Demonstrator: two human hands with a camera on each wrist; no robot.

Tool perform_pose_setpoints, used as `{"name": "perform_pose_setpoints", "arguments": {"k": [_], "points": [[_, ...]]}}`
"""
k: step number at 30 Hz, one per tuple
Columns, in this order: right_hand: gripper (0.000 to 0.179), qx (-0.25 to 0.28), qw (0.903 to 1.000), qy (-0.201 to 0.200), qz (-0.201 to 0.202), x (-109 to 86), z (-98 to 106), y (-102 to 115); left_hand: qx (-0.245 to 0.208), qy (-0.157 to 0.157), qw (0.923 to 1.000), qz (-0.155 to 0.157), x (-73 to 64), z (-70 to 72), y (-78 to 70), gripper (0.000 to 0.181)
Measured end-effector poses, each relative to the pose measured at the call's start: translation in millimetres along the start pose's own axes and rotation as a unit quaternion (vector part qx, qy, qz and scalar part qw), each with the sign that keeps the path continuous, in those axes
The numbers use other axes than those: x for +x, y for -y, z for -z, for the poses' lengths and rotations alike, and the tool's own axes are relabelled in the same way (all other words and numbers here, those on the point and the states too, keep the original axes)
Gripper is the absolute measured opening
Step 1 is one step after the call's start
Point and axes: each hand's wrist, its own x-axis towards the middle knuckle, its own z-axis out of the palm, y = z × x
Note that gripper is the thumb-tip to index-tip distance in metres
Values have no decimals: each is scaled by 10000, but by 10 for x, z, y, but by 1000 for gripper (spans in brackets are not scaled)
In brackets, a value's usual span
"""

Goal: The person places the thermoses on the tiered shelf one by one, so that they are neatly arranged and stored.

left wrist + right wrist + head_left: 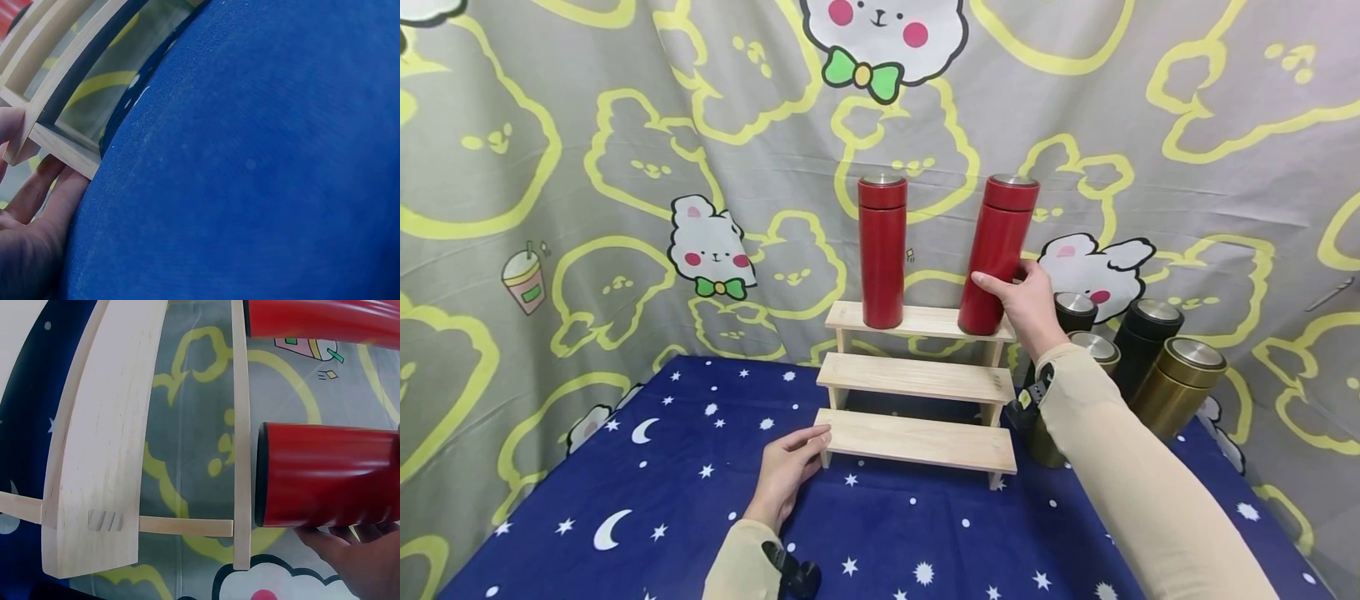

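Note:
A three-step wooden stand (917, 377) rises in the middle of the cloth-covered table. My right hand (1032, 307) grips a red thermos flask (997, 237) with a silver-topped lid, tilted slightly to the right at the right end of the top step. In the right wrist view a narrow gap shows between this flask's dark base (262, 475) and the step. Another red flask (882, 258) stands upright on the top step's left half. My left hand (784, 473) holds the left end of the lowest step, its fingers (65, 194) against the leg there.
Right of the stand, partly behind my right forearm, are several more flasks, black (1150, 329) and gold (1183, 383). A grey curtain (625, 183) with yellow outlines hangs close behind the stand. The dark blue tablecloth (700, 500) has white stars and moons.

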Motion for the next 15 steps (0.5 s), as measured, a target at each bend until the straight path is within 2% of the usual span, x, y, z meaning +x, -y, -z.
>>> {"name": "perform_pose_setpoints", "arguments": {"k": [5,15], "points": [[70,-92,9999,-66,29,38,-17,-21,7,-26,10000,23,2,2,-6,32],[75,-713,9973,-147,76,24,-38,-24,-16,19,10000,-5,2,3,1,33]]}}
